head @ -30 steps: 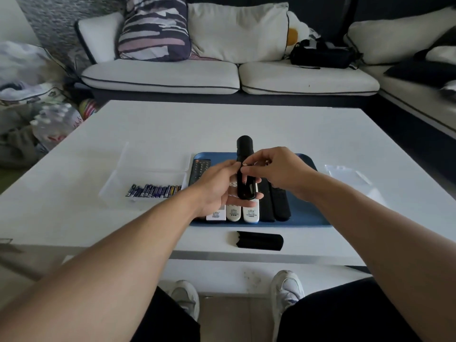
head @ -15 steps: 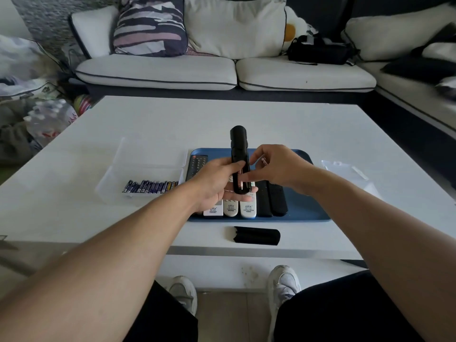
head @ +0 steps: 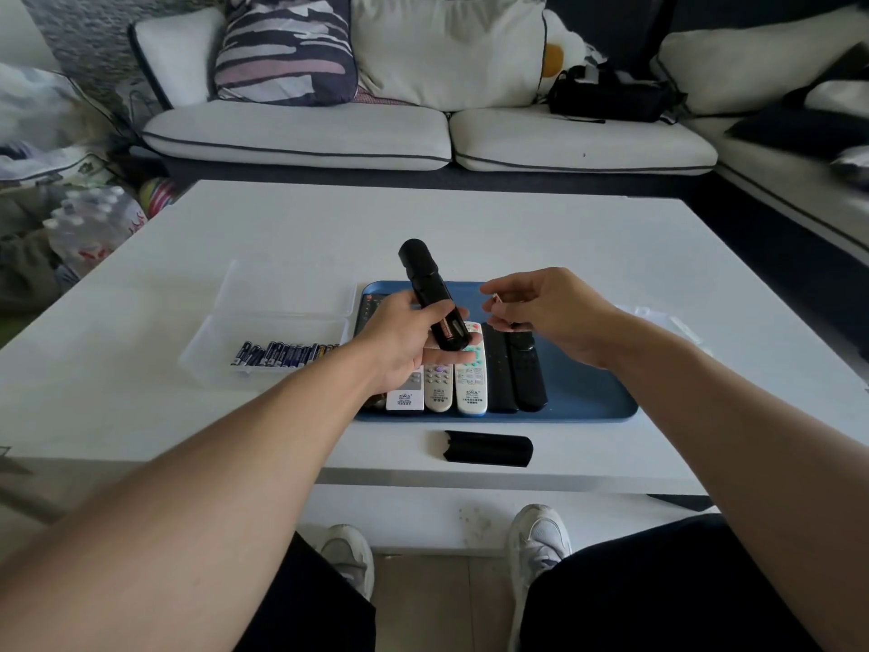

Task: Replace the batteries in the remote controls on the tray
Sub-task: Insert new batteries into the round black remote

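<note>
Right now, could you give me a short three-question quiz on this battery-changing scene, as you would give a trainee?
1. True or false: the left hand grips the black remote above the blue tray.
2. Where does the loose black battery cover lie?
A. inside the clear box
B. on the white table, in front of the tray
C. on the sofa
3. Fill in: the spare batteries lie in a row in the clear ____.

Key:
1. True.
2. B.
3. Box. The right hand pinches something small that looks like a battery just removed, though it is too small to be sure.
</note>
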The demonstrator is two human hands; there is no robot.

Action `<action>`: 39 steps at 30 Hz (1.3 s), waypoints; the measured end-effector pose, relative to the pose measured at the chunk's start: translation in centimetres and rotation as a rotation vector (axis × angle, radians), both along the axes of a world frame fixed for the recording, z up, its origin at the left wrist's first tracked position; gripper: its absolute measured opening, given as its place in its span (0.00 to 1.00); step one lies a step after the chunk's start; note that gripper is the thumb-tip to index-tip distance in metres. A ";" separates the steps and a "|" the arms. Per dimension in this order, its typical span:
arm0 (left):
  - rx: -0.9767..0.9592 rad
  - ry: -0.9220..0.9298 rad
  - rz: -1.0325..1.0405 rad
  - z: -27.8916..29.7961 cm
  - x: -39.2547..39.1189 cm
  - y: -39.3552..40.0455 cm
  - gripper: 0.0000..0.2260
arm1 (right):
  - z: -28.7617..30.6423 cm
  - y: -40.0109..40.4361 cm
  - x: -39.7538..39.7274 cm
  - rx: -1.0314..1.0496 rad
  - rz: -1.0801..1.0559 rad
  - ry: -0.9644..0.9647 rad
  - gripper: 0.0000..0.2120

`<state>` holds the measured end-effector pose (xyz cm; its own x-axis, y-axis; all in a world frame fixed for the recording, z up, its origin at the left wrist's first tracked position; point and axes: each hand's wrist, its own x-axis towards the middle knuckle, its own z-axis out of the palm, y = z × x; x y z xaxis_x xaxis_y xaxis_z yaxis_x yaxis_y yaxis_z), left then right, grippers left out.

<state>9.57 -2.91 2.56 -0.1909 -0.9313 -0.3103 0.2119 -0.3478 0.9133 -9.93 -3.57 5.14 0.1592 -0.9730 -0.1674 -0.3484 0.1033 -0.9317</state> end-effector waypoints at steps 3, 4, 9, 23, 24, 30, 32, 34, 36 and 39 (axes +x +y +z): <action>-0.003 -0.038 0.013 0.0 -0.1 -0.2 0.13 | 0.1 0.2 0.0 -0.054 -0.037 -0.011 0.11; -0.006 -0.058 0.016 -0.1 -0.1 -0.3 0.14 | 0.3 0.3 0.1 -0.076 -0.040 0.000 0.10; -0.070 -0.166 0.023 -0.4 0.1 -0.5 0.17 | 0.8 0.8 0.3 -0.128 0.008 0.015 0.07; -0.046 0.086 0.144 -0.2 -0.5 -1.0 0.15 | -0.1 1.2 1.8 -0.559 -0.022 0.230 0.07; -0.048 0.099 0.151 -0.2 -0.5 -1.0 0.15 | -0.1 1.2 1.8 -0.570 -0.028 0.208 0.07; -0.063 0.131 0.171 -0.1 -0.9 -1.0 0.17 | 0.1 1.8 2.0 -0.595 -0.019 0.290 0.06; -0.072 0.138 0.188 0.0 -0.8 -1.0 0.19 | 0.0 1.8 2.0 -0.589 -0.021 0.359 0.07; -0.087 0.130 0.186 0.2 -0.7 -0.9 0.18 | 0.1 1.9 2.1 -0.563 -0.008 0.425 0.08; -0.099 0.096 0.159 0.2 -0.6 -0.8 0.17 | 0.0 1.9 2.1 -0.555 0.012 0.421 0.08; -0.116 0.041 0.105 0.1 -0.4 -0.7 0.15 | 0.2 1.9 1.9 -0.483 0.014 0.360 0.08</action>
<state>9.15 -3.59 2.70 -0.1011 -0.9759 -0.1935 0.2790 -0.2145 0.9360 -8.04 -1.68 5.33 0.1878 -0.9505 0.2475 -0.6486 -0.3093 -0.6955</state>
